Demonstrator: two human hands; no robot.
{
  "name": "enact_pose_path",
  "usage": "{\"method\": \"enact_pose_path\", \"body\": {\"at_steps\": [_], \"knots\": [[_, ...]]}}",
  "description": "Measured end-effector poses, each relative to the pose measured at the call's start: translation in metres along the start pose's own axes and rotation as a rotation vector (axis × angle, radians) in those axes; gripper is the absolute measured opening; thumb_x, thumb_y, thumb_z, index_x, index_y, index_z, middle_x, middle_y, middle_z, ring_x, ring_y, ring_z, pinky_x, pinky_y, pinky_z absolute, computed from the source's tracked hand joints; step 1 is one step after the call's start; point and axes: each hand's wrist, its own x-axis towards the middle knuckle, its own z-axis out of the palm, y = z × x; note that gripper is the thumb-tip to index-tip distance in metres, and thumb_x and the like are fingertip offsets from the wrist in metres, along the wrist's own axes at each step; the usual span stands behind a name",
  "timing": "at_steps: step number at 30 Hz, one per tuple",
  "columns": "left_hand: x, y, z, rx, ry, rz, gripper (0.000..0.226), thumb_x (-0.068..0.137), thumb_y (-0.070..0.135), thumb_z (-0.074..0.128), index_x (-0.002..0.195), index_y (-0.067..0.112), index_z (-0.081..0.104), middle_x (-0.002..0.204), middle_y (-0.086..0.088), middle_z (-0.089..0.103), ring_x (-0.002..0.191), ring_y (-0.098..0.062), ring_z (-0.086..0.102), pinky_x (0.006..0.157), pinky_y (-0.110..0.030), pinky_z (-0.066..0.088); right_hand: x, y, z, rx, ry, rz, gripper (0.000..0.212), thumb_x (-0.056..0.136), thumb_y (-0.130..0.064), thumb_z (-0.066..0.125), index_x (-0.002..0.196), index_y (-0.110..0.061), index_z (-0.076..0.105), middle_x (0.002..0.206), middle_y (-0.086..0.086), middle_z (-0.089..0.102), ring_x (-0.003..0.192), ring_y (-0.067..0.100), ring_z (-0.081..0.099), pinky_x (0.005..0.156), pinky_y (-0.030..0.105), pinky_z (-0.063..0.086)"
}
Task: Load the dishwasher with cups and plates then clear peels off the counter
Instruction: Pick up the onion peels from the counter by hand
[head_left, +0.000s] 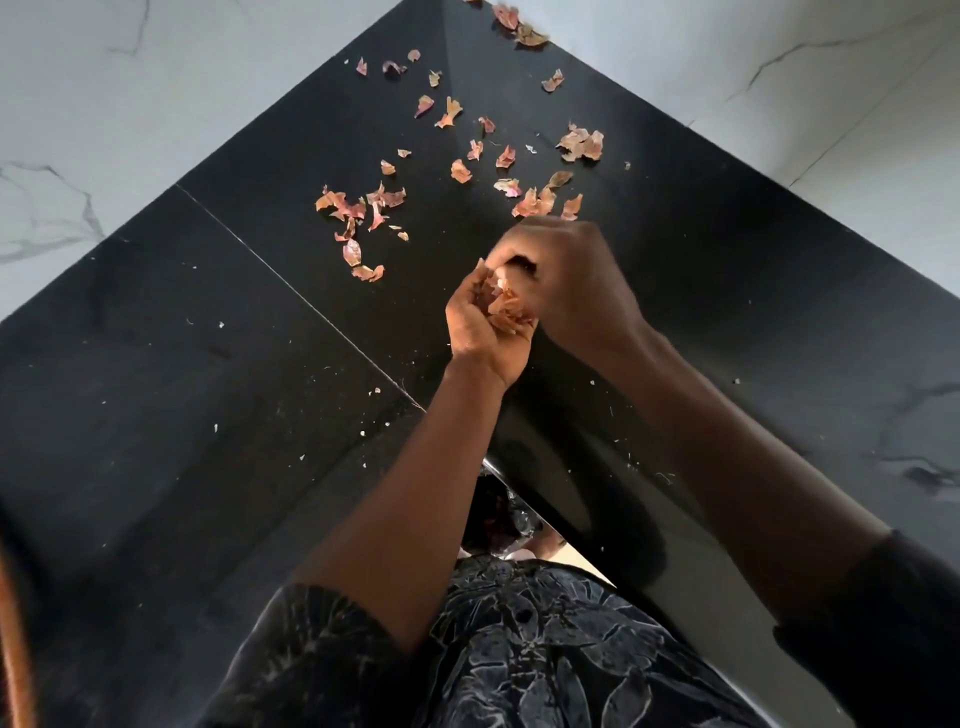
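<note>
Left hand (480, 338): palm up, held above the black counter (208, 364) near its inside corner. The fingers are curled upward into a cup and grasp a heap of gathered peels (506, 306). The heap fills the hollow of the palm and stands slightly above the fingertips.

Right hand (571, 275): back facing up, directly over and touching the left hand. Its fingers are bent down and bunched together, and their tips meet the top of the heap. A pale scrap shows pinched at those tips. The hand is clenched on the peel material, not spread flat.

Gathered peels: thin, dry, papery onion skins, orange-pink to tan, crumpled and overlapping. They lie wholly in the hands and clear of the counter surface.

Loose peels (363, 208): the same papery skins, scattered on the counter beyond the hands toward the corner. One cluster lies to the left of the hands. Another lies just past the right knuckles. Single flakes trail on toward the far corner, where a few rest against the white marbled wall (78, 104).

Counter: glossy black, with a thin seam (291, 291) running diagonally across it. Small pale crumbs (221, 325) dot the near area. The person stands at the counter edge in a dark patterned shirt (545, 649).
</note>
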Motion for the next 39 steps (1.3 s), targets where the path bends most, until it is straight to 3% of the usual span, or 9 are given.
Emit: {"method": "enact_pose_path", "body": {"at_steps": [4,8,12,17,21,24,28,33,39], "knots": [[0.002,-0.001,-0.006,-0.047,-0.036,-0.026,0.048,0.103,0.034,0.034,0.131,0.008,0.063,0.134,-0.017,0.061,0.124,-0.033,0.060,0.113,-0.044,0.039,-0.004,-0.014,0.017,-0.069,-0.088,-0.043,0.021,0.099,-0.009,0.056,0.105,-0.011,0.076,0.101,0.001,0.074,0.088,0.009,0.068,0.079,0.026,0.057],[0.003,0.004,-0.012,-0.044,-0.023,-0.001,0.049,0.101,0.032,0.034,0.137,0.006,0.057,0.136,-0.016,0.059,0.130,-0.034,0.055,0.116,-0.045,0.034,-0.003,-0.021,0.013,-0.077,-0.043,-0.033,0.024,0.099,-0.008,0.054,0.113,-0.012,0.074,0.105,0.002,0.075,0.095,0.011,0.070,0.085,0.028,0.057],[-0.005,0.010,-0.009,-0.045,-0.024,0.037,0.038,0.103,0.031,0.039,0.117,0.007,0.066,0.110,-0.013,0.068,0.106,-0.027,0.063,0.096,-0.035,0.047,0.005,-0.014,0.002,0.037,0.058,-0.008,0.013,0.096,-0.013,0.064,0.103,-0.011,0.074,0.101,-0.001,0.072,0.090,0.004,0.067,0.081,0.017,0.053],[-0.004,0.015,-0.011,-0.160,-0.068,0.028,0.041,0.099,0.032,0.047,0.121,0.002,0.064,0.130,-0.021,0.060,0.118,-0.033,0.060,0.089,-0.038,0.056,0.040,0.052,-0.002,0.100,0.243,0.304,0.017,0.094,-0.017,0.070,0.108,-0.010,0.075,0.100,0.001,0.075,0.085,0.006,0.071,0.077,0.019,0.058],[-0.006,0.016,-0.016,-0.195,-0.092,0.025,0.040,0.099,0.032,0.047,0.120,0.003,0.065,0.130,-0.021,0.061,0.118,-0.033,0.059,0.080,-0.037,0.058,0.052,0.118,0.011,-0.212,-0.037,0.514,0.037,0.097,-0.005,0.061,0.133,-0.006,0.061,0.131,0.016,0.062,0.119,0.027,0.061,0.092,0.026,0.045],[-0.008,0.017,-0.021,-0.191,-0.094,0.023,0.039,0.099,0.031,0.047,0.118,0.003,0.066,0.127,-0.020,0.061,0.117,-0.033,0.060,0.081,-0.036,0.058,0.048,0.127,0.026,-0.304,-0.207,0.470,0.039,0.098,-0.009,0.058,0.137,-0.013,0.057,0.141,0.016,0.046,0.127,0.032,0.052,0.101,0.040,0.047],[-0.010,0.020,-0.027,-0.182,-0.086,0.036,0.039,0.098,0.031,0.047,0.118,0.002,0.065,0.124,-0.021,0.061,0.113,-0.032,0.062,0.091,-0.038,0.055,0.040,0.123,0.046,-0.390,-0.249,0.368,0.035,0.097,-0.007,0.060,0.131,-0.010,0.062,0.137,0.015,0.048,0.121,0.031,0.053,0.094,0.039,0.051],[-0.011,0.026,-0.031,-0.178,-0.077,0.040,0.040,0.099,0.031,0.047,0.117,0.002,0.066,0.125,-0.021,0.062,0.113,-0.032,0.063,0.093,-0.038,0.054,0.016,0.120,0.054,-0.421,-0.151,0.304,0.017,0.092,-0.009,0.069,0.109,-0.008,0.070,0.106,0.011,0.065,0.095,0.025,0.065,0.079,0.033,0.056],[-0.005,0.028,-0.032,-0.201,-0.062,0.026,0.040,0.098,0.030,0.049,0.119,0.001,0.065,0.124,-0.021,0.062,0.111,-0.033,0.063,0.094,-0.039,0.054,-0.012,0.107,0.042,-0.204,-0.040,0.371,0.018,0.095,-0.009,0.066,0.110,-0.015,0.073,0.111,0.004,0.074,0.100,0.012,0.068,0.088,0.025,0.053]]}}
